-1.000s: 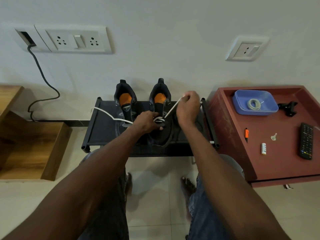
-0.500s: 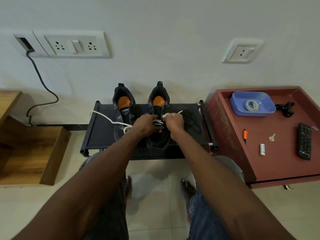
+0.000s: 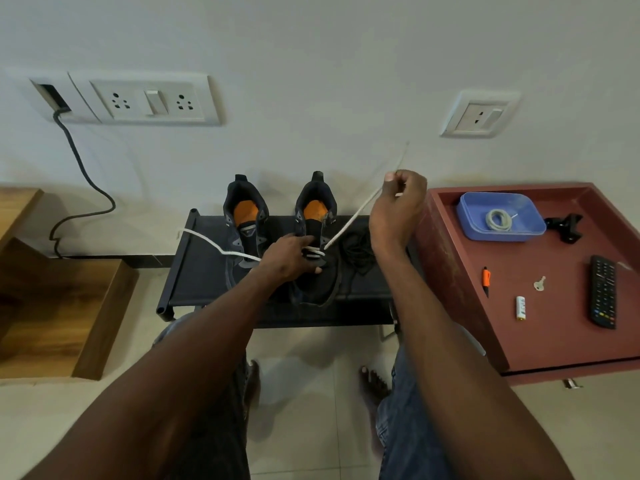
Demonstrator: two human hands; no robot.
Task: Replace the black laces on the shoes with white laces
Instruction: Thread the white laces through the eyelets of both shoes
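Two black shoes with orange insoles stand side by side on a low black rack [image 3: 194, 282]: the left shoe [image 3: 245, 221] and the right shoe [image 3: 316, 216]. A white lace [image 3: 349, 220] is threaded through the right shoe's lower eyelets. My right hand [image 3: 398, 206] grips one end of that lace, raised up and to the right, so the lace runs taut. The lace's other end trails left across the left shoe toward the rack's edge. My left hand [image 3: 291, 259] rests on the right shoe's front, fingers at the eyelets. A removed black lace [image 3: 356, 249] lies bunched on the rack beside the right shoe.
A red table [image 3: 540, 341] at the right holds a blue tray [image 3: 533, 223] with a coiled white lace [image 3: 498, 220], a remote [image 3: 603, 292], key, battery, an orange and black pen and a black clip. A wooden shelf [image 3: 52, 306] stands left. Wall sockets and a cable sit behind.
My right hand went from the right shoe's eyelets up and to the right, drawing the white lace out taut. My left hand stayed on the shoe.
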